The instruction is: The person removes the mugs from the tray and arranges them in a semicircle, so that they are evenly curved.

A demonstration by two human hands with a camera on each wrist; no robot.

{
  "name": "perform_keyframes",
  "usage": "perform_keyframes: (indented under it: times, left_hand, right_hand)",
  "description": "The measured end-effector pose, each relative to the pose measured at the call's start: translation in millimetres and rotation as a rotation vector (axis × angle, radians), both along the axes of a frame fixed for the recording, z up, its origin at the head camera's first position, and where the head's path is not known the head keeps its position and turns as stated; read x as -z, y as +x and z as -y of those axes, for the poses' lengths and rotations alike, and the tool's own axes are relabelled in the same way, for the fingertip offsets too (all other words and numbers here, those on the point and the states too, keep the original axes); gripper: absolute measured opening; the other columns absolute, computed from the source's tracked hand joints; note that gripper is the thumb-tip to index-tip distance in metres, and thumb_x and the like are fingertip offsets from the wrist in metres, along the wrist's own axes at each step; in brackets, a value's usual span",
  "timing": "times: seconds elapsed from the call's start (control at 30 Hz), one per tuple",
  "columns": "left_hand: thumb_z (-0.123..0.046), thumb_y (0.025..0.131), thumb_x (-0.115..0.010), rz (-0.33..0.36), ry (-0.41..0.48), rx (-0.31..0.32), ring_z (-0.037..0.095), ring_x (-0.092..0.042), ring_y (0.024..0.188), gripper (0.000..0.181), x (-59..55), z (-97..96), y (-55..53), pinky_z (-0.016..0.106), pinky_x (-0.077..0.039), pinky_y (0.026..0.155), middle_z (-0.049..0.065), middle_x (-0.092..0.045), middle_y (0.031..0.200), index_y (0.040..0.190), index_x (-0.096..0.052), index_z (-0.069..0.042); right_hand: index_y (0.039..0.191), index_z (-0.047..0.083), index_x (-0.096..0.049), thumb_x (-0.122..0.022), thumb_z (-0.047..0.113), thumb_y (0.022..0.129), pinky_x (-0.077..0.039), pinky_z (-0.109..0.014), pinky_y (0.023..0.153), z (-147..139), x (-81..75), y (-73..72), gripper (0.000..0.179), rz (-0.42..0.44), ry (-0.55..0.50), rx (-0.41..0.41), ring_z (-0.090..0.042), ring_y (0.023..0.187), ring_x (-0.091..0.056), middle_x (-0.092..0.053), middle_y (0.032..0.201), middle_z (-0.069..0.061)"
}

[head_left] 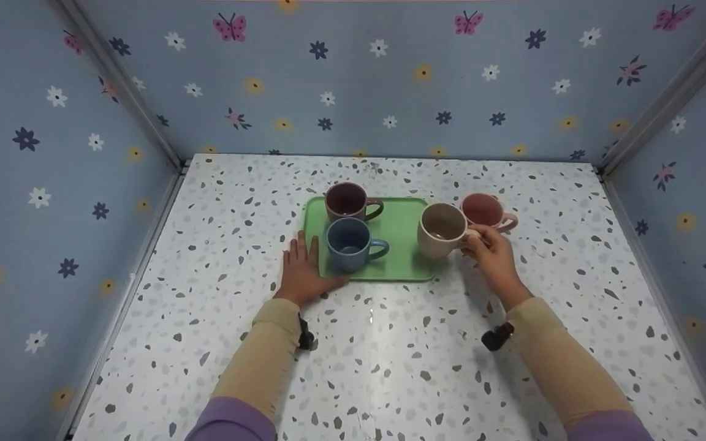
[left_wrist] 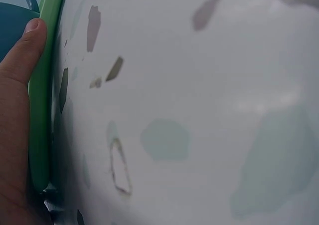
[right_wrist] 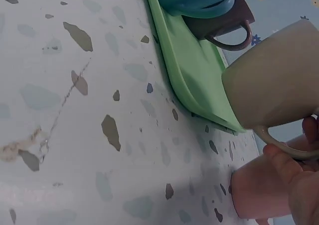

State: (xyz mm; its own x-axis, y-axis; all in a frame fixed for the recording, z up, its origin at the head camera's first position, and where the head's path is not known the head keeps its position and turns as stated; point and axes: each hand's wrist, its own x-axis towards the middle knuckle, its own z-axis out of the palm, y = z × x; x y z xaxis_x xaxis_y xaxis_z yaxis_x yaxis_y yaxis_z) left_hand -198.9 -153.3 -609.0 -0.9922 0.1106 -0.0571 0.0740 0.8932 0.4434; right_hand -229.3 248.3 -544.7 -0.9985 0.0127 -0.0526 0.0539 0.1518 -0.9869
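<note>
A beige mug [head_left: 437, 240] is held by its handle in my right hand [head_left: 495, 260], over the right end of a green tray [head_left: 399, 269]. From the right wrist view, the beige mug [right_wrist: 279, 75] looks raised and tilted, thumb and fingers pinching the handle. My left hand [head_left: 305, 272] lies with straight, spread fingers at the tray's left front corner, thumb along the front rim. On the tray's left side stand a blue mug [head_left: 347, 245] and, behind it, a maroon mug [head_left: 345, 201]. A pink mug [head_left: 483, 211] stands off the tray, just beyond my right hand.
The speckled white tabletop [head_left: 236, 202] surrounds the tray. Blue flowered panels [head_left: 365, 79] close off the back and both sides. Both mugs on the tray have handles pointing right.
</note>
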Motion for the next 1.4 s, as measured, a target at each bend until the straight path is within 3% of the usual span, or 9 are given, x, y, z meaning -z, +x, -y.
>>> perform_keyframes:
  times: [0.3, 0.6, 0.8, 0.97, 1.17, 1.4]
  left_hand:
    - [-0.085, 0.075, -0.06, 0.044, -0.011, 0.002, 0.044, 0.007, 0.153, 0.13, -4.8, -2.3, -3.6, 0.056, 0.0, 0.124, 0.023, 0.01, 0.167, 0.162, -0.006, -0.006]
    - [-0.08, 0.076, -0.065, -0.004, -0.007, 0.0, 0.046, 0.001, 0.153, 0.127, -7.4, -3.8, -4.3, 0.058, -0.004, 0.123, 0.026, 0.004, 0.167, 0.162, -0.012, -0.004]
    - [-0.08, 0.076, -0.065, -0.016, -0.015, 0.002, 0.046, 0.0, 0.153, 0.126, -7.1, -3.9, -6.3, 0.058, -0.005, 0.123, 0.025, 0.004, 0.167, 0.162, -0.012, -0.004]
    - [-0.082, 0.075, -0.064, 0.003, 0.003, 0.008, 0.045, 0.004, 0.153, 0.128, -5.1, -3.8, -7.2, 0.057, -0.002, 0.123, 0.023, 0.008, 0.167, 0.162, -0.009, -0.005]
    - [-0.085, 0.074, -0.061, 0.003, 0.007, 0.006, 0.045, 0.005, 0.153, 0.13, 4.9, 0.0, -4.3, 0.057, -0.001, 0.123, 0.024, 0.009, 0.167, 0.162, -0.009, -0.005]
    - [-0.085, 0.074, -0.06, -0.012, 0.003, 0.002, 0.046, 0.004, 0.153, 0.129, 8.0, 2.3, -1.8, 0.057, -0.002, 0.123, 0.024, 0.008, 0.167, 0.162, -0.01, -0.005]
  right_hand:
    - [0.131, -0.006, -0.056, -0.057, 0.016, 0.103, -0.054, -0.035, 0.099, -27, -3.5, 4.3, 0.035, -0.014, -0.033, -0.051, -0.015, 0.112, -0.065, -0.056, 0.13, -0.011]
    - [0.131, -0.005, -0.056, -0.058, 0.022, 0.103, -0.054, -0.035, 0.098, -56, -0.6, 8.5, 0.039, -0.041, -0.012, -0.082, -0.02, 0.115, -0.063, -0.058, 0.129, -0.01]
    - [0.128, -0.005, -0.057, -0.058, 0.022, 0.103, -0.054, -0.033, 0.097, -75, -1.5, 11.6, 0.037, -0.035, -0.002, -0.095, -0.014, 0.114, -0.065, -0.058, 0.129, -0.01]
    - [0.129, -0.003, -0.057, -0.056, 0.025, 0.105, -0.054, -0.034, 0.097, -88, -5.7, 16.8, 0.037, -0.029, 0.034, -0.117, -0.011, 0.113, -0.065, -0.06, 0.126, -0.007]
    - [0.13, -0.01, -0.054, -0.054, 0.017, 0.105, -0.054, -0.035, 0.096, -102, 0.0, 21.0, 0.037, -0.046, 0.042, -0.147, -0.009, 0.111, -0.066, -0.06, 0.125, -0.005]
    - [0.127, -0.006, -0.058, -0.057, 0.021, 0.104, -0.055, -0.032, 0.094, -115, 3.0, 24.1, 0.036, -0.066, 0.026, -0.121, -0.01, 0.109, -0.067, -0.059, 0.124, -0.006]
